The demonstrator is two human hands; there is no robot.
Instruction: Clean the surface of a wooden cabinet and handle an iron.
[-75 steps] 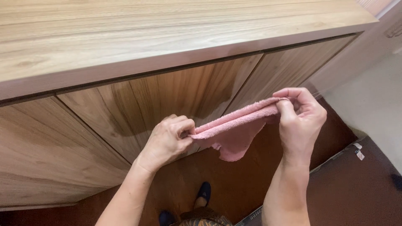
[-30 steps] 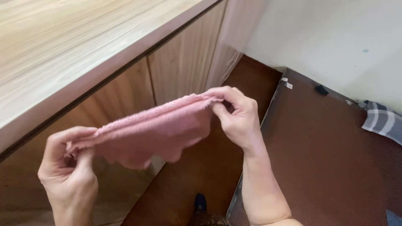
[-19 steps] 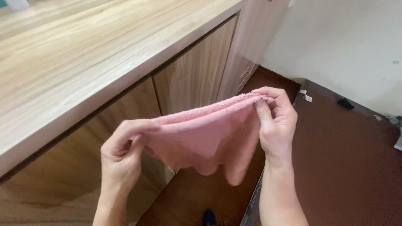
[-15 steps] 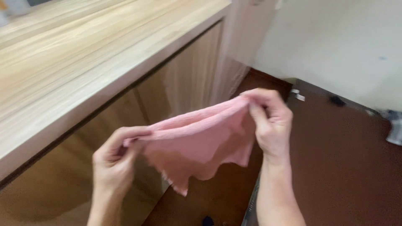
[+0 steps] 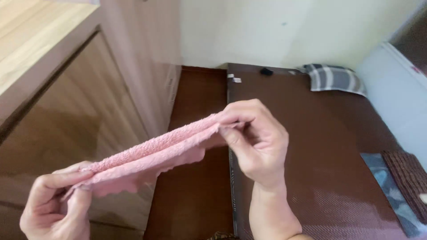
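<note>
Hands (image 5: 253, 142) pinching pink cloth (image 5: 151, 151) ends, apparently taut

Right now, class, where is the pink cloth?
In the head view the pink cloth is stretched between the left hand and right hand, held in the air beside the wooden cabinet, above the brown floor.

A pink fleecy cloth (image 5: 151, 151) is stretched taut between two hands. The left hand (image 5: 55, 206) pinches its lower end at bottom left; the right hand (image 5: 255, 140) pinches the upper end near the middle. Behind the cloth stands a wooden cabinet (image 5: 66, 120) under a pale wood counter (image 5: 31, 40). A brown floor mat (image 5: 311, 146) lies below, with a grey checked cloth (image 5: 333, 78) by the far wall
</note>
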